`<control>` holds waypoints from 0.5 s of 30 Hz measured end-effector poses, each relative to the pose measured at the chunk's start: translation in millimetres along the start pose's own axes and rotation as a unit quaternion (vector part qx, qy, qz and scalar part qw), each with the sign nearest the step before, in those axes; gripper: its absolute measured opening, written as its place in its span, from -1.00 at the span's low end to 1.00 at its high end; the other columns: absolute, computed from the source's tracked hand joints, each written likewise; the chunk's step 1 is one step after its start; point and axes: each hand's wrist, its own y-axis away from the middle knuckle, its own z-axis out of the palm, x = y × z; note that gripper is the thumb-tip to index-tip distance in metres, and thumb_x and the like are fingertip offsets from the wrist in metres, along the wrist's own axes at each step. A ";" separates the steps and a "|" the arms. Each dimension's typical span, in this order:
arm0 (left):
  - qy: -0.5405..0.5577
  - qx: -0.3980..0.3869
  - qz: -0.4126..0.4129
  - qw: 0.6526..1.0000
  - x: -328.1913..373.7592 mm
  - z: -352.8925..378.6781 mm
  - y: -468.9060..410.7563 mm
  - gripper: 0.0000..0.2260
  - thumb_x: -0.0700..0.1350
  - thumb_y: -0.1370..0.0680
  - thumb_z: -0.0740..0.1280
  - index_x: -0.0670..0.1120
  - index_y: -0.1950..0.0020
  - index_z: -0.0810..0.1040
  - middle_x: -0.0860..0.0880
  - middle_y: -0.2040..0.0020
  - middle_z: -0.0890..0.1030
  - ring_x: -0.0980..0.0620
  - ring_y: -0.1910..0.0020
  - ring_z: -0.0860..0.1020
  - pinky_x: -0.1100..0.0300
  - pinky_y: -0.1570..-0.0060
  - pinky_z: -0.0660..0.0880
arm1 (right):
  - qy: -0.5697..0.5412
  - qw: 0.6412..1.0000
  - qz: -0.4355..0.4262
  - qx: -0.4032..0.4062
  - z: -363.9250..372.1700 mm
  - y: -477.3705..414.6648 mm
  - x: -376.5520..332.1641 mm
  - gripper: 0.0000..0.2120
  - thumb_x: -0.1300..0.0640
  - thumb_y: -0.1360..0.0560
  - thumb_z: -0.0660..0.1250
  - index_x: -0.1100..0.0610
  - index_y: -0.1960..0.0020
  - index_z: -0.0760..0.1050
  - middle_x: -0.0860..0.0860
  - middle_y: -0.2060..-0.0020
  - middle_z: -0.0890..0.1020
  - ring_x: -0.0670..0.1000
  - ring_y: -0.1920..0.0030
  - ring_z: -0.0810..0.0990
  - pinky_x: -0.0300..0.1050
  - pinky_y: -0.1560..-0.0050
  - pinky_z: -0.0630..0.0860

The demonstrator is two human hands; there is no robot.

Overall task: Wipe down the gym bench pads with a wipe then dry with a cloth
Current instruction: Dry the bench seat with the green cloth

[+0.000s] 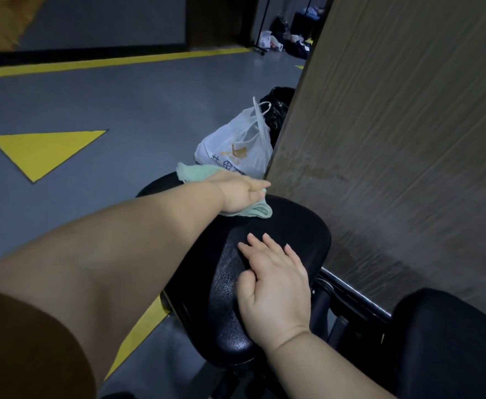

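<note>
Glossy pebbled black vinyl pad (279, 226), soft mint cloth (198, 172), matt woodgrain panel (394, 139)

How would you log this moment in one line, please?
step: drying | left hand: holds green cloth at far end of bench pad | right hand: flat on pad
</note>
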 end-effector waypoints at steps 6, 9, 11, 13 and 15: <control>0.193 -0.007 0.077 0.978 23.5 7.0 19.0 -0.59 0.21 -0.63 0.04 0.30 -0.50 0.20 0.13 -0.49 0.34 0.09 -0.48 0.27 0.14 -0.45 0.16 | -0.038 0.999 0.009 0.038 2.2 2.0 0.8 -0.56 0.07 -0.37 0.06 0.01 -0.05 0.65 -0.09 -0.14 0.64 -0.07 -0.28 0.50 -0.09 -0.39 0.16; 0.398 0.146 0.091 0.901 26.1 -2.7 39.5 -0.65 -0.12 -0.66 0.14 0.08 -0.45 0.39 0.09 -0.43 0.42 0.17 -0.36 0.36 0.48 -0.21 0.22 | -0.049 0.998 0.012 0.046 1.2 1.8 -0.2 -0.57 0.07 -0.36 0.06 0.01 -0.03 0.65 -0.10 -0.12 0.64 -0.06 -0.25 0.52 -0.08 -0.38 0.23; 0.328 0.297 0.004 0.897 15.6 -6.6 52.8 -0.64 -0.19 -0.62 0.15 0.05 -0.38 0.46 0.02 -0.35 0.47 0.03 -0.27 0.44 0.36 -0.12 0.32 | -0.070 0.996 0.018 0.053 -0.3 -0.1 1.5 -0.60 0.07 -0.33 0.09 0.02 -0.01 0.62 -0.11 -0.04 0.64 -0.05 -0.17 0.53 -0.06 -0.29 0.36; 0.199 0.319 -0.126 0.918 -4.5 3.6 68.5 -0.65 -0.12 -0.61 0.14 0.04 -0.39 0.42 -0.01 -0.40 0.43 -0.08 -0.34 0.37 0.17 -0.27 0.28 | -0.085 0.994 0.022 0.069 -3.9 -1.0 1.6 -0.64 0.06 -0.32 0.13 0.05 -0.01 0.58 -0.08 -0.01 0.59 -0.01 -0.13 0.48 -0.07 -0.21 0.39; 0.110 0.249 -0.180 0.945 -19.4 22.3 83.7 -0.61 0.00 -0.64 0.08 0.01 -0.48 0.30 0.01 -0.52 0.28 -0.10 -0.47 0.22 0.05 -0.44 0.11 | -0.073 0.994 0.023 0.076 -7.4 0.2 -0.8 -0.64 0.03 -0.34 0.18 0.04 -0.08 0.57 -0.06 -0.10 0.52 0.02 -0.20 0.43 -0.04 -0.26 0.34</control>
